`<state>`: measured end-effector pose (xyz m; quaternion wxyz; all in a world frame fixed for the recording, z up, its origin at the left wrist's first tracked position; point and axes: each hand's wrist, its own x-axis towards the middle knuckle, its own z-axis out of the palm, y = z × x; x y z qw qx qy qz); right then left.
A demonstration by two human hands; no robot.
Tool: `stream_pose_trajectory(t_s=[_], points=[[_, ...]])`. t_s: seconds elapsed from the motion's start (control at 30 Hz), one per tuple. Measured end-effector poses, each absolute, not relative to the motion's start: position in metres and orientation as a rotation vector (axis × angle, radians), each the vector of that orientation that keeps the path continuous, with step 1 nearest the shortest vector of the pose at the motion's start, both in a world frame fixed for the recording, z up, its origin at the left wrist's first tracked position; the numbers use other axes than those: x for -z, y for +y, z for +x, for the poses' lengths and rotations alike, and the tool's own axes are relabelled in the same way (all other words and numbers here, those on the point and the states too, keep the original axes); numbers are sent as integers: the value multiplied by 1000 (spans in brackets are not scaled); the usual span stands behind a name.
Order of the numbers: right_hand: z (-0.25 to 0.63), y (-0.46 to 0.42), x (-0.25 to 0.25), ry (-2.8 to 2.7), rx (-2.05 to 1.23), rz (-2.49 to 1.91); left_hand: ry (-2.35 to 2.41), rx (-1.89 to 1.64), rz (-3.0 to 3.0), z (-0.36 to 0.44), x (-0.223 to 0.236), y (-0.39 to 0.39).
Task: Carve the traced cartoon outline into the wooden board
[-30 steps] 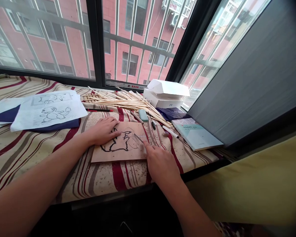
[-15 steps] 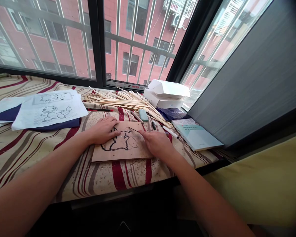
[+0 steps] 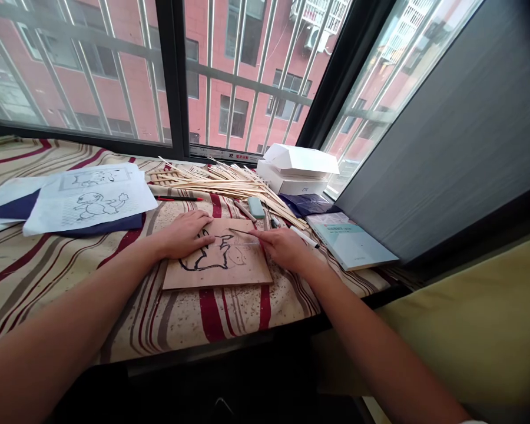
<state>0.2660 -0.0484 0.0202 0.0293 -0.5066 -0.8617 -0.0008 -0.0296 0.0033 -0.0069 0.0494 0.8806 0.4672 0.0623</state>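
The left hand [image 3: 185,234] lies open on a tan board [image 3: 242,271], its fingers covering part of a black-outlined cartoon figure [image 3: 205,259] whose right side is faint. The right hand [image 3: 285,247] pinches a thin tool [image 3: 242,232] just above.

Matt, slightly rough surface seen on brown sheet [image 3: 216,265]; wood or card, not told apart. Woven striped cloth [image 3: 66,282], matt, spread under sheet. Pale unpainted wooden sticks [image 3: 221,184], dry-finished, piled beyond sheet. Thin matt paper sheets [image 3: 92,197] laid left of sheet. White cardboard box [image 3: 297,171], smooth, placed beyond sheet. Book [image 3: 351,244] with glossy paper cover lying right of sheet.
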Motion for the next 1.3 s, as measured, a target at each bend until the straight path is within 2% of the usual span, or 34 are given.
stream_pose_trajectory(t_s=[0.23,0.43,0.7,1.0,1.1,1.3], points=[[269,-39,-17,-2597,-106,-1511,1381,-220,2690,-32,8,5],[267,-32,-3,-2429,-406,-1444,1405,-196,2687,-33,8,6],[276,-34,-13,-2783,249,-1460,1427,-194,2671,-34,7,6],[280,-33,-9,-2870,457,-1376,1408,-208,2664,-33,7,6],[275,-31,-7,-2858,445,-1383,1394,-233,2672,-32,7,6],[257,-22,-23,-2737,105,-1336,1348,-279,2672,-33,9,6]])
